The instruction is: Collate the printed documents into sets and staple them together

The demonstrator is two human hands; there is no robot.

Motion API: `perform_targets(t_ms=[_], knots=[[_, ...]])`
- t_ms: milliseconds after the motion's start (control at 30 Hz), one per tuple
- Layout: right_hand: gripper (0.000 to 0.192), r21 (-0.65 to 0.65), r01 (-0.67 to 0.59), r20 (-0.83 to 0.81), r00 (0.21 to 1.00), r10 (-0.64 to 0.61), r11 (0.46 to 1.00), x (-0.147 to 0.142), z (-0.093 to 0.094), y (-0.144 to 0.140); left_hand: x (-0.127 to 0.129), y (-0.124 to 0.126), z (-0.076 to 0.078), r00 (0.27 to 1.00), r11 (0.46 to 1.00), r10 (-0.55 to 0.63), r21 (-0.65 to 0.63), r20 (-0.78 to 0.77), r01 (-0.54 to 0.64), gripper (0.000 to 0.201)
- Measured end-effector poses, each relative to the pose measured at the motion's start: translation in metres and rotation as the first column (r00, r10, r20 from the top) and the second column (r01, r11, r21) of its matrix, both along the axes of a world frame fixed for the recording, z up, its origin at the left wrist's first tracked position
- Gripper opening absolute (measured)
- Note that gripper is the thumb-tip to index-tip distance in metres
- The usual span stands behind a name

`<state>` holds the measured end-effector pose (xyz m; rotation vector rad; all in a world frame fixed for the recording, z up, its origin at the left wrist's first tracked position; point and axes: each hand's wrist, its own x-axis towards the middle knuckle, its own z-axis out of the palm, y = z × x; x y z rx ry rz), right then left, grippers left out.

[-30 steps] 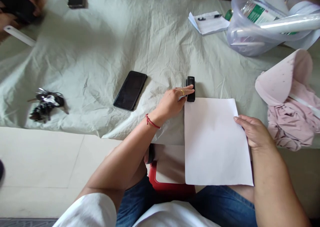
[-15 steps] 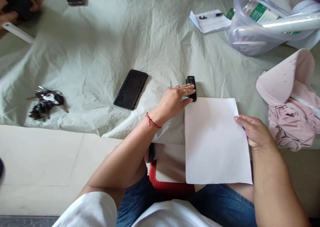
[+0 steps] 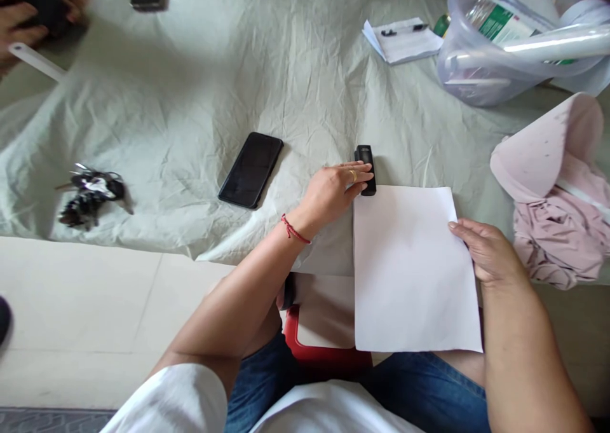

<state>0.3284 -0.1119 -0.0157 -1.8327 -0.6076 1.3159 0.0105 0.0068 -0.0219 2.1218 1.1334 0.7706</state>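
My left hand (image 3: 331,194) rests fingers together on a small black stapler (image 3: 366,169) at the top-left corner of a white paper sheet (image 3: 412,271), while my right hand (image 3: 486,252) presses flat fingers on its right edge, on the cloth-covered worktop (image 3: 190,102).

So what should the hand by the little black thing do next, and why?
Probably press down on the small black stapler. The left hand already rests on it, the stapler sits at the top left corner of the white paper, and the right hand steadies the paper's right edge, so the sheet looks ready.
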Motion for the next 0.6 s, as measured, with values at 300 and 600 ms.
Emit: perform_targets(t_ms=[300, 600], knots=[[0.042, -0.021, -0.005, -0.029, 1.0, 0.004, 1.0, 0.0008, 0.0022, -0.0001, 0.0027, -0.0015, -0.0017, 0.997, 0.998, 0.036, -0.045, 0.065, -0.033, 0.025], [0.042, -0.012, -0.052, -0.002, 0.999, 0.052, 0.999, -0.0042, 0.0057, 0.0001, 0.0065, -0.0062, -0.0004, 0.994, 0.99, 0.079, -0.123, 0.072, -0.069, 0.024]])
